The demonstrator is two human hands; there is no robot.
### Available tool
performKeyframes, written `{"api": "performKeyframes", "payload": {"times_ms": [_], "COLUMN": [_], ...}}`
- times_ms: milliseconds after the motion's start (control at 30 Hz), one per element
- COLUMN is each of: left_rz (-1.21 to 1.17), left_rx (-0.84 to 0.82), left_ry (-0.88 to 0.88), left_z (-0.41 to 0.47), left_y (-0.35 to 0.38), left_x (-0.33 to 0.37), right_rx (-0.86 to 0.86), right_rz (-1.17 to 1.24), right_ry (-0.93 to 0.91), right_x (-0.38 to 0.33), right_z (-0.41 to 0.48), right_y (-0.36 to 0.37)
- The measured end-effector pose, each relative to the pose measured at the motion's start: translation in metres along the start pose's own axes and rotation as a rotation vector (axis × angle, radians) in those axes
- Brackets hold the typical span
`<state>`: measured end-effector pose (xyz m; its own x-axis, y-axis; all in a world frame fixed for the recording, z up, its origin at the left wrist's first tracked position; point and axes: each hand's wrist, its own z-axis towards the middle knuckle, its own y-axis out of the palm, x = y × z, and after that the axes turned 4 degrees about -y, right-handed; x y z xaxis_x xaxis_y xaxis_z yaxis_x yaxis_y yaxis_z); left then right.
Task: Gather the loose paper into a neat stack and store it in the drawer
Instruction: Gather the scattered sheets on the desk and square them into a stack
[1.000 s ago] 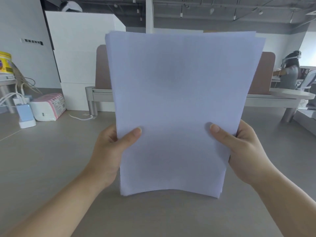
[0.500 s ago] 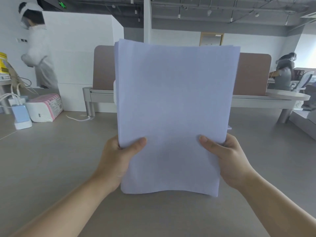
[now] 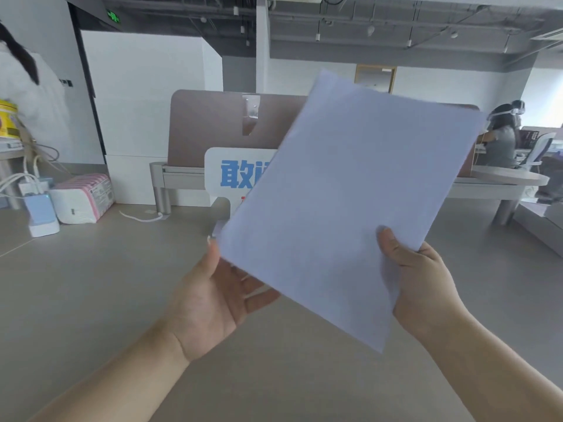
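Paper stack (image 3: 344, 205) is held off the desk (image 3: 91, 300), tilted, pinched at its lower right edge by the right hand (image 3: 423, 287), thumb on top. Left hand (image 3: 213, 300) is open, palm up, just under the opposite lower edge, gripping nothing. Light, floppy and prone to fanning; probably best pinched at both side edges.

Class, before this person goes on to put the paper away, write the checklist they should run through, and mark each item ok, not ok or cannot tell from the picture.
1. Right hand grips the paper stack, thumb on its face: ok.
2. Left hand holds the stack: not ok; the palm is open, fingers spread behind the lower left edge.
3. Stack upright and square to the person: not ok; it is tilted, top to the right.
4. Sheets aligned: cannot tell; edges are blurred.
5. Drawer in sight and open: cannot tell; none shows.
6. Desk below the hands bare: ok.
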<state>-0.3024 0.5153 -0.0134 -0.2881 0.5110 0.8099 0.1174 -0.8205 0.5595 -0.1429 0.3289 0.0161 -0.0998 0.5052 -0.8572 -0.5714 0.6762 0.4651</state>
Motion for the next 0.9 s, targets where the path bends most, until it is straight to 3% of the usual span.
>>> {"api": "performKeyframes", "payload": {"times_ms": [100, 267, 400, 567, 733, 800, 900], "left_rz": [0.129, 0.362, 0.425, 0.592, 0.639, 0.668, 0.692], "left_rx": [-0.083, 0.347, 0.502, 0.505, 0.710, 0.741, 0.729], "left_ry": [-0.021, 0.001, -0.252, -0.583, -0.518, -0.492, -0.419], "left_z": [-0.001, 0.007, 0.006, -0.003, 0.007, 0.008, 0.008], "left_y": [0.023, 0.033, -0.001, -0.033, -0.044, -0.048, -0.052], "left_x": [-0.013, -0.025, 0.009, 0.028, 0.021, 0.020, 0.019], "right_rx": [0.056, 0.063, 0.175, 0.120, -0.053, -0.162, -0.124], "right_rz": [0.062, 0.077, 0.206, -0.154, -0.545, -0.577, -0.549], "right_ry": [0.036, 0.124, 0.184, 0.660, 0.640, 0.652, 0.642], "right_x": [0.013, 0.029, 0.005, 0.001, 0.006, 0.001, 0.003], "right_z": [-0.004, 0.003, 0.023, 0.032, 0.034, 0.033, 0.034], "right_y": [0.005, 0.006, -0.028, -0.062, -0.055, -0.058, -0.061]}}
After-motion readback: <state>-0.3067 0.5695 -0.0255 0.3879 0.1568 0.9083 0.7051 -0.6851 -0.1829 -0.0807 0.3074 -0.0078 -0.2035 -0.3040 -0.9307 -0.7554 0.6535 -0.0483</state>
